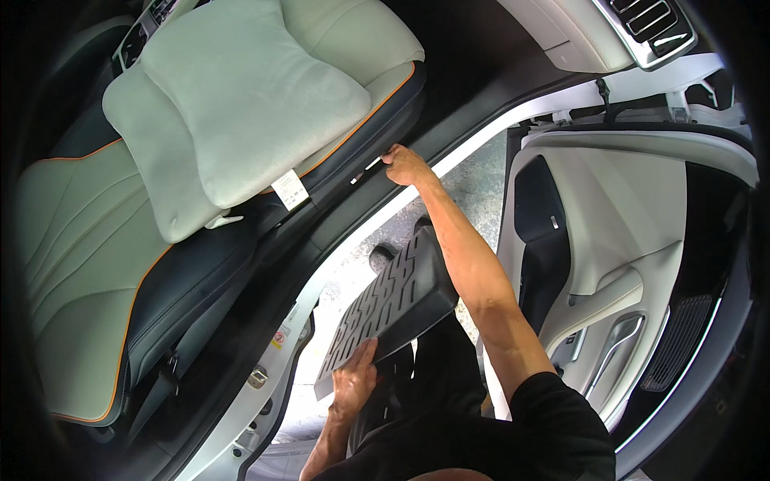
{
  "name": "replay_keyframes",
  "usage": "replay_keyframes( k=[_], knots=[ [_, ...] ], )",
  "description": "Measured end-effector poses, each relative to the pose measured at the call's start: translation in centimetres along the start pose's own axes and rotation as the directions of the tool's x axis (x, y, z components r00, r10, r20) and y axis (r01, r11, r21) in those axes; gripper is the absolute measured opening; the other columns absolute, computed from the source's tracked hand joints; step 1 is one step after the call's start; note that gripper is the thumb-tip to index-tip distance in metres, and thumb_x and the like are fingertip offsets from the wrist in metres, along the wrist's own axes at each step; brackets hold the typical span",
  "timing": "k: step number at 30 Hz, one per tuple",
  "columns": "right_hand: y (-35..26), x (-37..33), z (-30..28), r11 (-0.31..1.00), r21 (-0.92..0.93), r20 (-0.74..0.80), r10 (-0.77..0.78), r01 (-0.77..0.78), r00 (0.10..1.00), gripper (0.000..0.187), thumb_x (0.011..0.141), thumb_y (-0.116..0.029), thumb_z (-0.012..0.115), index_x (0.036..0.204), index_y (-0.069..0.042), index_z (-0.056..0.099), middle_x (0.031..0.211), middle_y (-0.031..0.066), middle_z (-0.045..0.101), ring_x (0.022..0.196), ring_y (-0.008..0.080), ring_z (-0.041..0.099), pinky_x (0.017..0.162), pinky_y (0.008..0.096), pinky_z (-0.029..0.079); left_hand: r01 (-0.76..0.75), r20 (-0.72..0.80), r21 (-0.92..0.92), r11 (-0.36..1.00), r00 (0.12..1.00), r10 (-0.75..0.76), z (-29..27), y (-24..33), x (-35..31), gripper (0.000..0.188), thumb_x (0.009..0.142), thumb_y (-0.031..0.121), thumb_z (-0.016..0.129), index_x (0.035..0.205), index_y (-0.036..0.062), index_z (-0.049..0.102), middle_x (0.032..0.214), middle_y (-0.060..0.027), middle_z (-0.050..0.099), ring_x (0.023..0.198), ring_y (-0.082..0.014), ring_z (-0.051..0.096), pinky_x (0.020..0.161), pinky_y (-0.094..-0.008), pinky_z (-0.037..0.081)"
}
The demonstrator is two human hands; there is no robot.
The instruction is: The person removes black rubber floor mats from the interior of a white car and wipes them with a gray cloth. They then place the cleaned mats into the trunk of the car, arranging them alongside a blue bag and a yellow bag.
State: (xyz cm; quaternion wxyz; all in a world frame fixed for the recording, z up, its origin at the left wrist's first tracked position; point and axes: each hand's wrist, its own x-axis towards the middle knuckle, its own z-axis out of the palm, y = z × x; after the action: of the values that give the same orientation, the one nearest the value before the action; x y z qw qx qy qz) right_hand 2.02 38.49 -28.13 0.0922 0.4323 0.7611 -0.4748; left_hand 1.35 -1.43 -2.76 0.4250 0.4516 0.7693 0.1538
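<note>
At the lower middle, my left hand [354, 385] grips the edge of a dark grey moulded floor mat [388, 298] with raised side walls and a slotted pattern. The mat is tilted in front of my legs, outside the car. My right arm stretches forward over the sill, and my right hand [407, 167] has its fingers curled on a seat adjustment switch [387, 159] on the seat's dark side panel. Beside the fingers runs a thin silver strip [366, 170]. How exactly the fingertips sit on the switch is partly hidden.
A pale neck pillow and cushion [257, 96] lie on the light car seat [80, 240] with orange piping; a white tag [289, 190] hangs down. The white door sill [321, 260] crosses the middle. An open door [609, 240] stands right, and the dashboard vent [650, 20] is at upper right.
</note>
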Motion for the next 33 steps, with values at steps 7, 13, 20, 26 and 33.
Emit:
replay_keyframes(
  k=[7, 13, 20, 26, 33],
  knots=[
    [-1.1, -0.5, -0.4, 0.998, 0.02, 0.013, 0.051, -0.052, 0.999, 0.034, 0.085, -0.01, 0.059, 0.118, -0.002, 0.064, 0.122, 0.0178, 0.065, 0.119, 0.0334, 0.06, 0.099, 0.0361, 0.048, 0.043, 0.034, -0.032, 0.999, 0.999, -0.042, 0.2, -0.1, -0.5, 0.064, 0.075, -0.004, 0.064, 0.137, 0.0053, 0.056, 0.128, -0.0204, 0.064, 0.114, -0.0351, 0.065, 0.097, -0.0429, 0.054],
    [-0.8, -0.2, -0.5, 0.994, 0.028, 0.042, 0.103, -0.104, 0.994, 0.035, 0.091, -0.016, 0.058, 0.123, -0.004, 0.065, 0.127, 0.0202, 0.06, 0.124, 0.0361, 0.056, 0.104, 0.0397, 0.047, 0.047, 0.039, -0.024, 0.999, 0.998, -0.046, 0.0, 0.0, -0.1, 0.066, 0.073, -0.004, 0.066, 0.138, 0.0064, 0.056, 0.129, -0.0205, 0.064, 0.115, -0.0341, 0.065, 0.095, -0.0413, 0.056],
    [-1.0, -0.6, -0.2, 0.977, -0.19, 0.059, -0.082, 0.092, 0.995, 0.04, 0.088, -0.016, 0.057, 0.126, -0.004, 0.065, 0.125, 0.0225, 0.061, 0.121, 0.0375, 0.058, 0.103, 0.0405, 0.047, 0.012, 0.018, -0.025, 1.0, 1.0, -0.012, 0.6, -0.3, -0.4, 0.067, 0.073, -0.003, 0.067, 0.138, 0.0074, 0.055, 0.128, -0.0195, 0.065, 0.113, -0.0339, 0.066, 0.094, -0.0414, 0.056],
    [1.8, 1.0, 1.6, 0.998, -0.064, 0.035, -0.002, 0.005, 0.999, 0.04, 0.083, -0.012, 0.059, 0.122, -0.006, 0.066, 0.125, 0.0197, 0.062, 0.121, 0.0347, 0.059, 0.102, 0.0375, 0.048, -0.009, -0.013, 0.004, 1.0, 1.0, 0.009, 0.4, -0.4, -0.3, 0.065, 0.075, -0.001, 0.066, 0.139, 0.0094, 0.055, 0.13, -0.0183, 0.063, 0.113, -0.0338, 0.066, 0.092, -0.0427, 0.057],
    [0.0, 0.7, 1.4, 0.999, -0.035, 0.007, 0.032, -0.031, 0.999, 0.038, 0.082, -0.01, 0.061, 0.118, -0.002, 0.065, 0.126, 0.0156, 0.063, 0.121, 0.0325, 0.059, 0.101, 0.0349, 0.047, -0.023, -0.017, 0.031, 0.999, 1.0, 0.024, 0.4, -0.3, -0.3, 0.064, 0.077, -0.001, 0.065, 0.139, 0.0095, 0.054, 0.132, -0.017, 0.063, 0.113, -0.0341, 0.066, 0.092, -0.0433, 0.057]
  ],
)
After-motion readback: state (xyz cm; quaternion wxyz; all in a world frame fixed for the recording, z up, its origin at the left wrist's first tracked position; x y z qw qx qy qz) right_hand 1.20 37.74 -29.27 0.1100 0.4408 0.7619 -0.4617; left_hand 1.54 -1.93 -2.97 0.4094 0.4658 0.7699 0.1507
